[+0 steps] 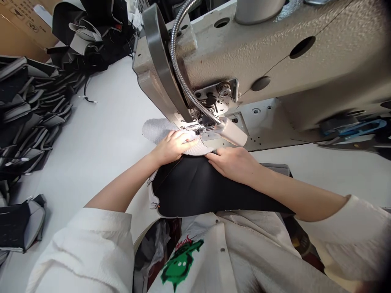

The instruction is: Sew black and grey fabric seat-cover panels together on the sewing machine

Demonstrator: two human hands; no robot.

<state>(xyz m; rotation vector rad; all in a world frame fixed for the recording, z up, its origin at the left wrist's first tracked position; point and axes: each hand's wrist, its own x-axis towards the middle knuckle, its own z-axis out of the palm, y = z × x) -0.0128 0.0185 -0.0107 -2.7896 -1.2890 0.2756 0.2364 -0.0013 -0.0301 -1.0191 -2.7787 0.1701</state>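
My left hand (173, 147) lies on a light grey fabric piece (154, 129) just left of the presser foot (198, 131), its fingers flat and the thumb stretched out sideways. Beneath that piece a black panel (195, 185) drapes over the table edge towards my lap. My right hand (233, 162) pinches the edge where the black and grey layers meet, in front of the needle area; its fingertips are partly hidden. The sewing machine (262, 53) arches over the work, with a lit lamp (231, 131) on a flexible metal neck shining on the stitching spot.
Stacks of black and grey sewn pieces (33, 118) fill the table's left side. A black bundle (88, 36) and a cardboard box (21, 32) are behind them. Another folded piece (23, 224) lies nearer. Blue-handled snips (363, 127) rest on the right, under the machine arm.
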